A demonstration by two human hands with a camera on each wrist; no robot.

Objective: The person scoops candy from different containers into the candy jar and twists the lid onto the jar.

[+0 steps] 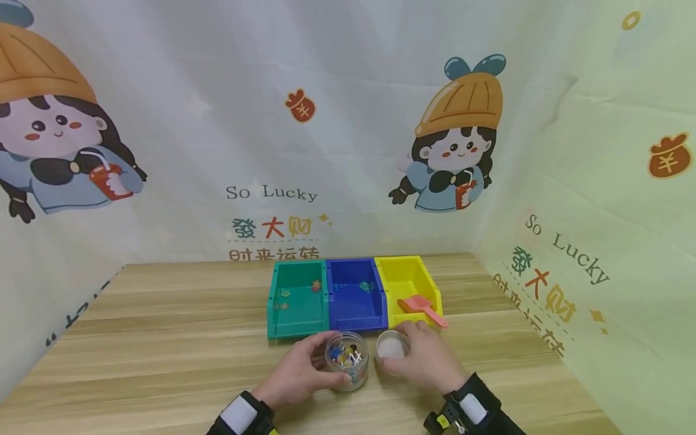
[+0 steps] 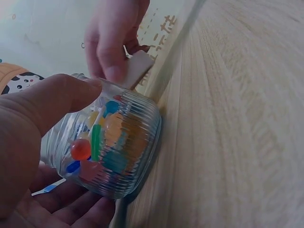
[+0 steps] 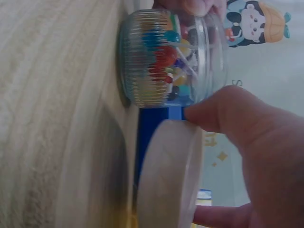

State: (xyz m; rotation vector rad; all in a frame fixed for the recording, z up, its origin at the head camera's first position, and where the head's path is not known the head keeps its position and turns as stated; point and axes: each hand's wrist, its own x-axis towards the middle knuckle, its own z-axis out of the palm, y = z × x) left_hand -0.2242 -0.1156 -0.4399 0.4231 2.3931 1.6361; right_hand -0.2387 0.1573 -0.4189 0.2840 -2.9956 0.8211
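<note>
My left hand (image 1: 299,371) grips a clear ribbed jar (image 1: 356,377), thumb on the near side and fingers around the far side. Small coloured pieces (image 2: 96,142), among them a red ball and a green stick, fill much of the jar, and its mouth is uncovered. Just right of it, my right hand (image 1: 426,359) holds a round whitish lid (image 1: 390,346) by its rim, between thumb and fingers. In the right wrist view the lid (image 3: 166,175) is tilted close over the table, beside the jar (image 3: 156,57).
Behind the hands, a green bin (image 1: 298,329), a blue bin (image 1: 356,321) and a yellow bin (image 1: 402,272) stand side by side. A few small pieces lie in the green and blue ones. A pink scoop (image 1: 418,304) leans over the yellow bin's front. Printed cloth (image 1: 353,151) hangs behind the wooden table (image 1: 179,338).
</note>
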